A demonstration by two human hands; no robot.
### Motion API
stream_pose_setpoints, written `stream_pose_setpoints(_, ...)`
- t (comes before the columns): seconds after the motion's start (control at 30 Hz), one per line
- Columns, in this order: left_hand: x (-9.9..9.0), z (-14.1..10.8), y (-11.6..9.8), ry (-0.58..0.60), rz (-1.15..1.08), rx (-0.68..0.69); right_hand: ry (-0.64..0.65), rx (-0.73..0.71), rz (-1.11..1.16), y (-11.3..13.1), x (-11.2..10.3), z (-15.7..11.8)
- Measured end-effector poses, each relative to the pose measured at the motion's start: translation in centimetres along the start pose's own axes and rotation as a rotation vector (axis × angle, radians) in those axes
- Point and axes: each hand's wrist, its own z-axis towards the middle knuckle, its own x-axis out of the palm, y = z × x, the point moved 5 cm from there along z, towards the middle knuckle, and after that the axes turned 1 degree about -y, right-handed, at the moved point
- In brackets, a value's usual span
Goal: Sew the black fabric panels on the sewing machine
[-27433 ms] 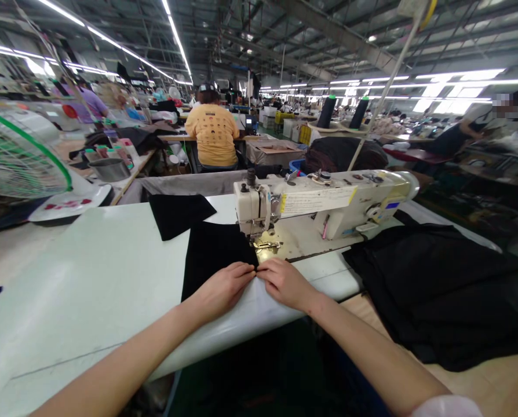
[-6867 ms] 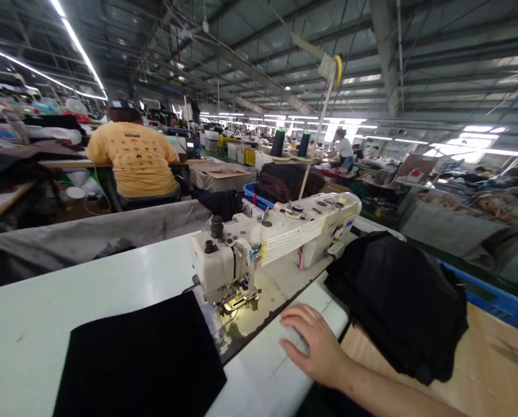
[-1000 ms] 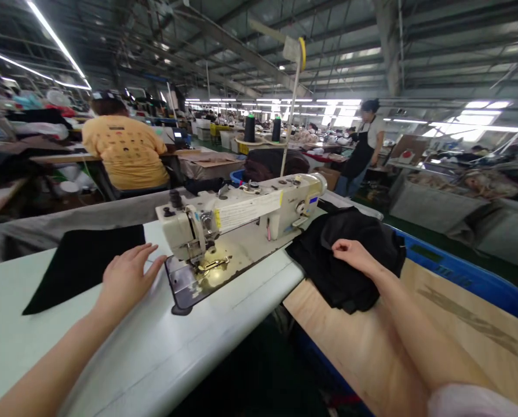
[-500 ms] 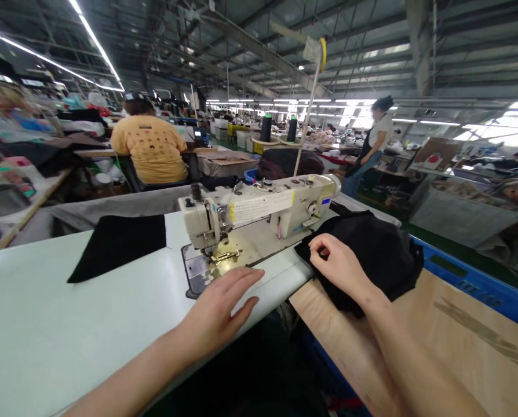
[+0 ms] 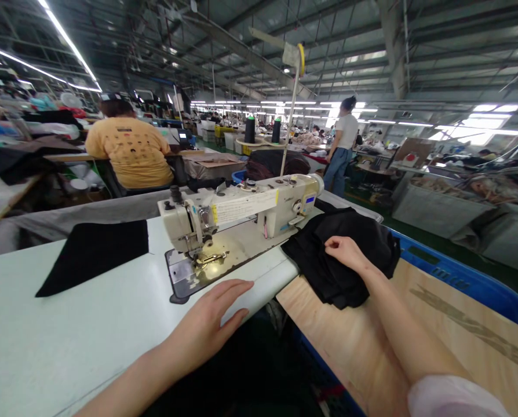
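My left hand [image 5: 213,317] is over the front edge of the pale sewing table [image 5: 106,324]. Its fingers stretch forward, thumb apart, and nothing is in it. Just beyond them stands an industrial sewing machine [image 5: 241,205], its needle area above a worn metal plate. My right hand [image 5: 346,252] is at a heap of black fabric pieces [image 5: 320,272] right of the machine, its fingers pinched together. Whether cloth is between the fingertips is hidden. Left of the machine, a black fabric piece [image 5: 98,252] lies flat on the table.
A wooden board [image 5: 415,336] and a blue plastic crate [image 5: 471,278] are at the right, under and beside the heap. Behind the machine stand dark thread cones [image 5: 250,130] and a thin pole [image 5: 290,116]. One person in yellow [image 5: 131,150] sits ahead; another [image 5: 343,145] stands farther right.
The view has swung right, so the machine and table sit farther left. My right hand has shifted over the black heap, fingers still pinched. The standing person has turned away.
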Motion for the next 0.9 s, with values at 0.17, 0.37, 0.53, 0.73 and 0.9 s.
stream_pose_setpoints(0.17, 0.2, -0.1, 0.0, 0.038, -0.035, -0.064, -0.109, 0.050, 0.149, -0.5, -0.8, 0.0)
stream_pose_setpoints(0.37, 1.1, 0.5, -0.7, 0.063, -0.086, -0.045, 0.096, -0.168, 0.390, 5.2, 0.0, -1.6)
stream_pose_setpoints(0.53, 1.2, 2.3, -1.7, -0.065, -0.131, -0.072, 0.269, -0.172, 0.606, 9.5, -0.3, -3.5)
stream_pose_setpoints(0.73, -1.0, 5.0, -2.2, -0.230, -0.455, -0.144, 0.595, -0.057, 1.016, 16.9, 2.2, -8.2)
stream_pose_setpoints(0.9, -8.4, 4.0, -1.4, -0.573, -0.161, -0.382, 0.352, -0.130, 1.351, 20.3, 0.1, -10.9)
